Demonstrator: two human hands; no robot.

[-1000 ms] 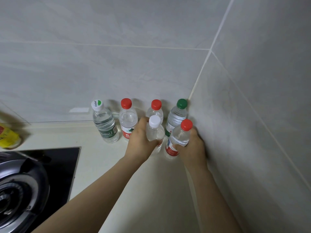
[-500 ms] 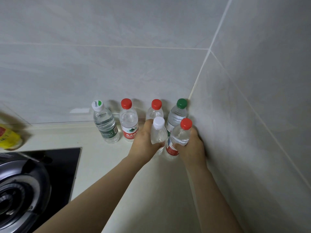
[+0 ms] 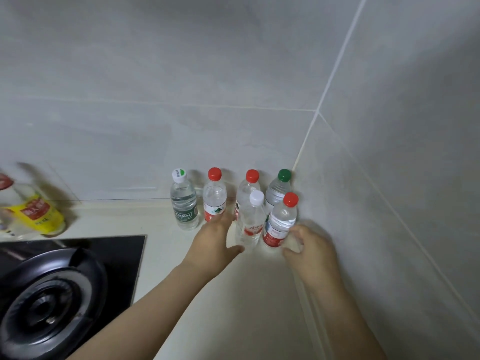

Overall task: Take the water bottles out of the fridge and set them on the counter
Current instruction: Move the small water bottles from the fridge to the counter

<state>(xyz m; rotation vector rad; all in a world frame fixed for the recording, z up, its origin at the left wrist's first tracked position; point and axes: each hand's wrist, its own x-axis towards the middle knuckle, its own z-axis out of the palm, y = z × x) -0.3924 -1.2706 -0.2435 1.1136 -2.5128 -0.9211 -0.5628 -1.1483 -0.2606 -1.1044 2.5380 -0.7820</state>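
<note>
Near the wall corner, a little right of the frame's middle, both hands have just let go. The left hand point(image 3: 215, 237) has drawn back from the white-capped bottle point(image 3: 250, 222), its fingers wide and relaxed. The right hand point(image 3: 310, 246) is just beside the front red-capped bottle point(image 3: 280, 224), fingers loosely curled and holding nothing. Both bottles stand upright on the desk point(image 3: 233, 294), before the back row of four bottles point(image 3: 214, 201). I judge this pair delivered, and both hands free for another trip to the fridge.
</note>
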